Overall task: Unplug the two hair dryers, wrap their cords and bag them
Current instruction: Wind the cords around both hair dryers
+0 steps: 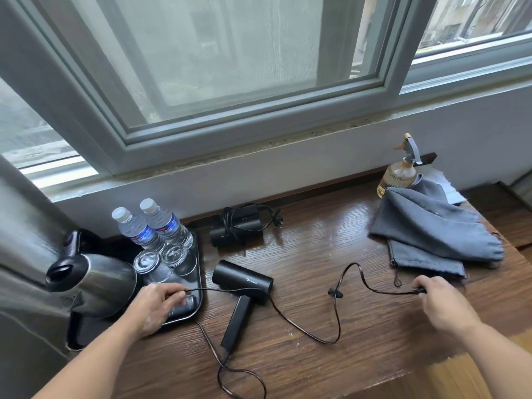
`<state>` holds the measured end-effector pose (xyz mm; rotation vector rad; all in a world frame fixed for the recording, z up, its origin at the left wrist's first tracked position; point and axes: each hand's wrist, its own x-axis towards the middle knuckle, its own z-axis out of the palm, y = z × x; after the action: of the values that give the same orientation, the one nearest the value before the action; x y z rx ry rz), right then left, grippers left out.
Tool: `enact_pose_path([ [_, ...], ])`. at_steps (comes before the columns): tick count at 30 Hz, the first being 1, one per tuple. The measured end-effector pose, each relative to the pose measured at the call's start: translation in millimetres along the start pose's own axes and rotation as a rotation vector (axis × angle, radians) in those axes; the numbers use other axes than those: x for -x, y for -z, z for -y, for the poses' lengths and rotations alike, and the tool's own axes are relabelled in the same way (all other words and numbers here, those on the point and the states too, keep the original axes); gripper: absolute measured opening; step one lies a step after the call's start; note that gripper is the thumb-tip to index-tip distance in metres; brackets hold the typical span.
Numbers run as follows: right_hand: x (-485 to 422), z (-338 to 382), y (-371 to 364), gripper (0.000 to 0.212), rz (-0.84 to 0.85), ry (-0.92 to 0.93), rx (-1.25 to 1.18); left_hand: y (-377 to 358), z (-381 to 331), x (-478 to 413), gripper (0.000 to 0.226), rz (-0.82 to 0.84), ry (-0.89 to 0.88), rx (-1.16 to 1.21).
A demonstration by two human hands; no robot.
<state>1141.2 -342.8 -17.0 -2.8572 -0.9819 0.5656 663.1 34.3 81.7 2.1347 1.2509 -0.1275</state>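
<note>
A black hair dryer [243, 286] lies on the wooden desk [331, 355], handle toward me. Its black cord [322, 339] loops loosely across the desk. My left hand [157, 308] pinches the cord over the tray's near corner. My right hand [437, 303] grips the cord's far end, just in front of the grey cloth bags [431, 231]. A second black hair dryer [237, 226] sits folded by the wall, with its cord wound round it and its plug lying beside it.
A black tray [198, 283] at the left holds two water bottles [155, 226], upturned glasses [161, 259] and a steel kettle [92, 280]. An amber spray bottle [398, 174] stands behind the bags. A curtain hangs at far left; the window is above.
</note>
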Motion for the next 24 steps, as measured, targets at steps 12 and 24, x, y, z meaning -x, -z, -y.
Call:
enact_pose_path([
  [12, -4.5, 21.7, -18.5, 0.05, 0.037, -0.09, -0.152, -37.8, -56.7, 2.4, 0.028, 0.067, -0.172, -0.036],
  [24, 53.8, 183.6, 0.1, 0.04, -0.041, 0.585, -0.362, -45.4, -84.7, 15.7, 0.034, 0.045, -0.259, 0.017],
])
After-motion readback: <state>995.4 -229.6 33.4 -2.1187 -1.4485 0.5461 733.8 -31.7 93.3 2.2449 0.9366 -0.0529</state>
